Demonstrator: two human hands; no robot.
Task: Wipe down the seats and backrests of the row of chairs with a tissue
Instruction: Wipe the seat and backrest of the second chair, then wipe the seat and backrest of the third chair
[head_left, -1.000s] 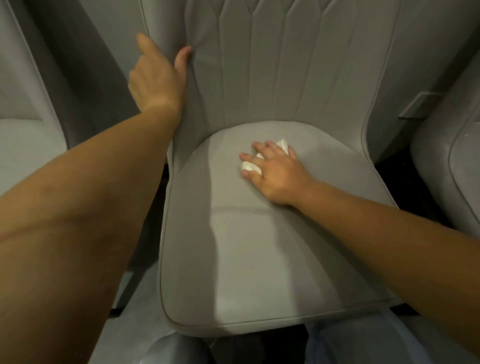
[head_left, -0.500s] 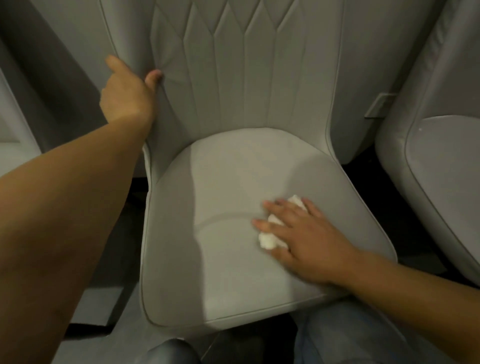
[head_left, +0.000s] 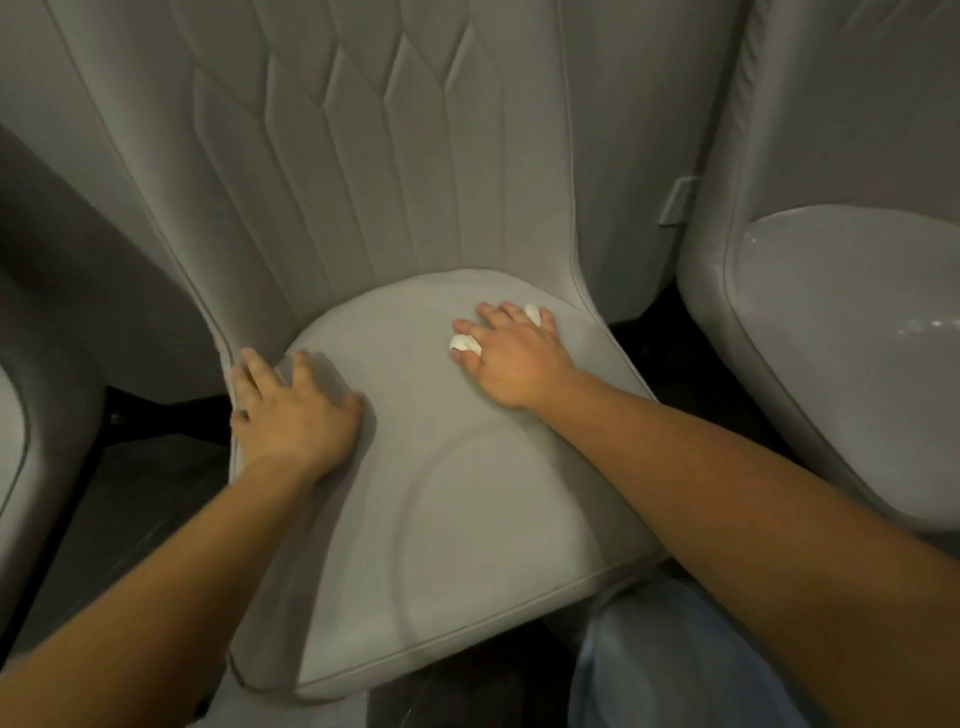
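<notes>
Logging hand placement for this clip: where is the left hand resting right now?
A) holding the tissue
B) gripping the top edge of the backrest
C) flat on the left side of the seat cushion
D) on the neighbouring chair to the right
C: the left hand lies palm-down on the seat cushion at its left edge, while the right hand presses the tissue farther back.

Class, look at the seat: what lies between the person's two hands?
Only bare seat cushion in the head view: nothing lies between the left hand and the right hand, which presses the tissue.
</notes>
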